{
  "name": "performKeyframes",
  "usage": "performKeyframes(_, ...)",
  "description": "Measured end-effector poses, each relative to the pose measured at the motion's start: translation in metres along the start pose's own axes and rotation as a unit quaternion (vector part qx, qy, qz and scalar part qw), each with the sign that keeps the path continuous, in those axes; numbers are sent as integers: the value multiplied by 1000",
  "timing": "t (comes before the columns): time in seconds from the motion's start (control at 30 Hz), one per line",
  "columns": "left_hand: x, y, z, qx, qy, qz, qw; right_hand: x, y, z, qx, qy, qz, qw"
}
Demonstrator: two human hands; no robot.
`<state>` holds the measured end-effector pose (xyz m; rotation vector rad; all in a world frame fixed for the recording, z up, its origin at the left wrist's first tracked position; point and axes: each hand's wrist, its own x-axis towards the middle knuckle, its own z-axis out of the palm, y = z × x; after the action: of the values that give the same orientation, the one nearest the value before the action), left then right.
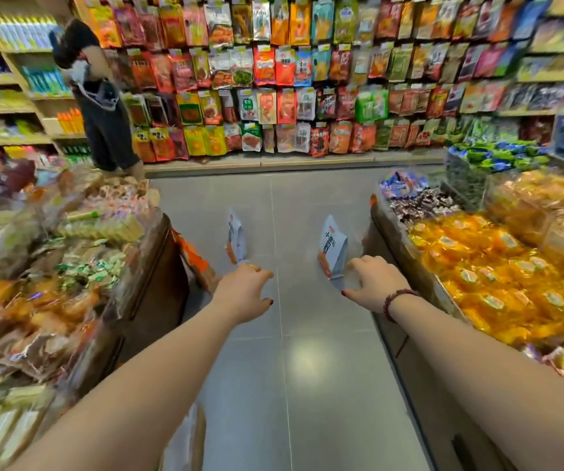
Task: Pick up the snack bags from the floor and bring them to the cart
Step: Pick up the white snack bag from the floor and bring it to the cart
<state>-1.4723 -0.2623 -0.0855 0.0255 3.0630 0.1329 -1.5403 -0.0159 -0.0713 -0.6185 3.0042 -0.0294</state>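
Head view: left hand point(243, 287) pinches left snack bag point(236, 237), projecting beyond the grip; right hand point(377, 283) pinches right snack bag point(333, 244) likewise. Edge-only holds may slip in transit.

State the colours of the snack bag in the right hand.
The snack bag is pale blue-white with an orange end and dark lettering; head view.

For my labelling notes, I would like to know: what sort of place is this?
Most likely a supermarket snack aisle: a wall of hanging snack packets, open bins heaped with wrapped sweets on both sides, and shelved bottles.
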Motion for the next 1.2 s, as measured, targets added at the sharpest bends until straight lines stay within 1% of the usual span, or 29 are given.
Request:
performKeyframes(0.13,84,-14,-7,-11,0,20,1000,72,20,0,9,-14,19,1000)
performKeyframes(0.37,227,-14,-14,-12,-15,40,999,194,71,13,39,-35,45,998)
performKeyframes(0.57,343,-10,-9,-11,-34,24,999,312,123,16,53,-43,45,997)
performKeyframes(0.73,432,-14,-17,-30,-32,15,999,400,158,8,57,-59,42,996)
performKeyframes(0.9,511,-42,-18,-42,-38,13,998,472,167,13,61,-76,46,994)
performKeyframes(1.0,560,-64,-13,-50,-47,21,997,515,167,19,68,-82,66,992)
performKeyframes(1.2,671,-110,-12,-45,-57,94,993,597,162,33,92,-89,134,983)
